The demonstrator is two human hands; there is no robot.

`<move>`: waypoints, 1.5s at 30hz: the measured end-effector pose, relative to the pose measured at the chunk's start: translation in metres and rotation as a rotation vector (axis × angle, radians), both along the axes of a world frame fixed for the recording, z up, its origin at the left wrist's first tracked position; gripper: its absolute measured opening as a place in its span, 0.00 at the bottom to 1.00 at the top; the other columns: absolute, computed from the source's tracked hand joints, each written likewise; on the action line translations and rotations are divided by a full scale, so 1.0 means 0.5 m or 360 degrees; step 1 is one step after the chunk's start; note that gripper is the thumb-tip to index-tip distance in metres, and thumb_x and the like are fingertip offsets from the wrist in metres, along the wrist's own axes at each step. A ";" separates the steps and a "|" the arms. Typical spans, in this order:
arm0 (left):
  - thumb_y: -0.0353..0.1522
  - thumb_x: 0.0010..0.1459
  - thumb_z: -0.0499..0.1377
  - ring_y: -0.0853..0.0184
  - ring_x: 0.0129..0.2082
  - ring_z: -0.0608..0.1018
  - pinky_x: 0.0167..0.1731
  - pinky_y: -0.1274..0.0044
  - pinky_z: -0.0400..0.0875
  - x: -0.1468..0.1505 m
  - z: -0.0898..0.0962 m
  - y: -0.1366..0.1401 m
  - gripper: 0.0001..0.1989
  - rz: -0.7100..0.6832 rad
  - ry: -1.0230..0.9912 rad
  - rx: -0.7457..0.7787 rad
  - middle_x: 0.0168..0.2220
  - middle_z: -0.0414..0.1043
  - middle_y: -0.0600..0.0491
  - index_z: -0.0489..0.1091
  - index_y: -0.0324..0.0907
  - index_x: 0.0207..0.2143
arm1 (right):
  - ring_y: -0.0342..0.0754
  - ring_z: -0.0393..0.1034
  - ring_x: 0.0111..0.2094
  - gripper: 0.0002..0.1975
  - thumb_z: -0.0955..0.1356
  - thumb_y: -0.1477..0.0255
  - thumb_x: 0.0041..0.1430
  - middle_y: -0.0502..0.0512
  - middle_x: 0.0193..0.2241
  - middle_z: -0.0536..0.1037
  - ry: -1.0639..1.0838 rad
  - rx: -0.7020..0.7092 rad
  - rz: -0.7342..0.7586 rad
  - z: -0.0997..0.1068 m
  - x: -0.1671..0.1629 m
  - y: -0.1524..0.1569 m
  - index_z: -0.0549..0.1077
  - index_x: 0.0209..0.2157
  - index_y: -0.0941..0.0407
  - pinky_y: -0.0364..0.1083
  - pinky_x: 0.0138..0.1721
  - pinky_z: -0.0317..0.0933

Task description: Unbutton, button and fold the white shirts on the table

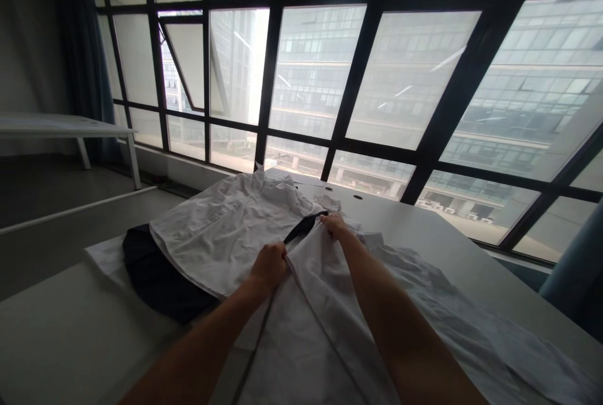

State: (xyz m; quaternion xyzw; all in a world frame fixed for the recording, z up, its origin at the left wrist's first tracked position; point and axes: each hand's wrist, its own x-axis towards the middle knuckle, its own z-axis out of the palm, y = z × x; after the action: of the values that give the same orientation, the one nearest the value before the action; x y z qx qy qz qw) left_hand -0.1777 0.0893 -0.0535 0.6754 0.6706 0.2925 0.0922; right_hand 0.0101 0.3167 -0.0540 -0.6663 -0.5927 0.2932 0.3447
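A white garment with a dark inner band [305, 225] stretches between my two hands. My left hand [270, 264] is closed on its near left corner, and my right hand [333, 226] pinches its edge farther away, to the right. From there the white cloth [320, 304] drapes down toward me between my forearms, with thin dark lines along it. Just left of my hands lies a rumpled white shirt-like garment [226, 223], spread over a dark navy cloth [157, 276]. What kind of garment I hold is unclear.
The white table [51, 317] runs beneath everything. More crumpled white cloth [438, 292] lies right of my right forearm. Round dark holes [358, 197] mark the tabletop's far side. Another white table [61, 125] stands far left; large dark-framed windows [320, 66] rise behind.
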 end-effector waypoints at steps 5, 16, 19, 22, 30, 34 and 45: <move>0.21 0.51 0.57 0.66 0.34 0.78 0.35 0.78 0.67 -0.014 -0.007 0.007 0.09 0.0113 -0.0249 0.0012 0.31 0.78 0.50 0.75 0.38 0.30 | 0.46 0.69 0.22 0.12 0.69 0.65 0.56 0.52 0.17 0.70 0.0087 0.0017 -0.0041 -0.031 -0.003 0.000 0.76 0.30 0.60 0.41 0.23 0.61; 0.22 0.49 0.58 0.64 0.36 0.79 0.36 0.79 0.67 -0.024 -0.002 0.008 0.09 0.0057 -0.0226 -0.0098 0.33 0.80 0.49 0.77 0.38 0.30 | 0.43 0.74 0.29 0.18 0.70 0.74 0.54 0.55 0.33 0.80 0.0451 0.0105 0.0358 -0.007 -0.004 -0.030 0.74 0.48 0.61 0.41 0.32 0.69; 0.21 0.53 0.54 0.65 0.37 0.79 0.36 0.79 0.67 -0.018 -0.002 0.010 0.11 0.0113 -0.0319 -0.0183 0.34 0.80 0.48 0.76 0.39 0.31 | 0.44 0.76 0.35 0.17 0.71 0.75 0.53 0.58 0.39 0.81 0.0409 0.0170 0.0442 -0.004 -0.003 -0.044 0.75 0.46 0.61 0.42 0.37 0.70; 0.25 0.61 0.50 0.65 0.39 0.79 0.37 0.78 0.67 -0.008 -0.009 0.013 0.14 0.0155 -0.0390 -0.0111 0.37 0.79 0.47 0.75 0.39 0.37 | 0.47 0.75 0.40 0.16 0.72 0.74 0.51 0.58 0.42 0.80 0.0275 0.0269 0.0474 -0.004 -0.005 -0.058 0.76 0.44 0.60 0.45 0.42 0.69; 0.34 0.57 0.61 0.62 0.41 0.79 0.38 0.76 0.67 0.006 -0.033 0.001 0.07 -0.0018 -0.0052 0.0017 0.42 0.78 0.50 0.76 0.43 0.39 | 0.51 0.74 0.42 0.19 0.71 0.70 0.53 0.62 0.44 0.78 -0.0299 0.0508 0.0425 -0.006 -0.009 -0.147 0.75 0.46 0.60 0.46 0.44 0.65; 0.35 0.57 0.62 0.61 0.42 0.77 0.39 0.76 0.67 0.006 -0.037 -0.005 0.06 -0.0150 0.0083 0.0124 0.38 0.77 0.49 0.76 0.43 0.34 | 0.49 0.74 0.39 0.17 0.70 0.68 0.55 0.60 0.42 0.79 -0.0720 0.0561 0.0500 0.005 0.038 -0.236 0.75 0.46 0.59 0.43 0.39 0.63; 0.40 0.53 0.65 0.58 0.47 0.76 0.46 0.75 0.67 0.005 -0.038 -0.020 0.22 -0.0319 0.0075 -0.0001 0.47 0.75 0.45 0.71 0.41 0.48 | 0.50 0.72 0.34 0.22 0.66 0.55 0.58 0.59 0.35 0.79 -0.0979 -0.0073 0.0549 0.027 0.262 -0.543 0.75 0.43 0.59 0.44 0.33 0.60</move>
State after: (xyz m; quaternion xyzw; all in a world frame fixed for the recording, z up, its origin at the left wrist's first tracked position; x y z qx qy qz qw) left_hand -0.1750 0.0795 -0.0725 0.7459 0.6017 0.2657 0.1054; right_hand 0.1414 0.0452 -0.0405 -0.6210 -0.7659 0.1461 0.0803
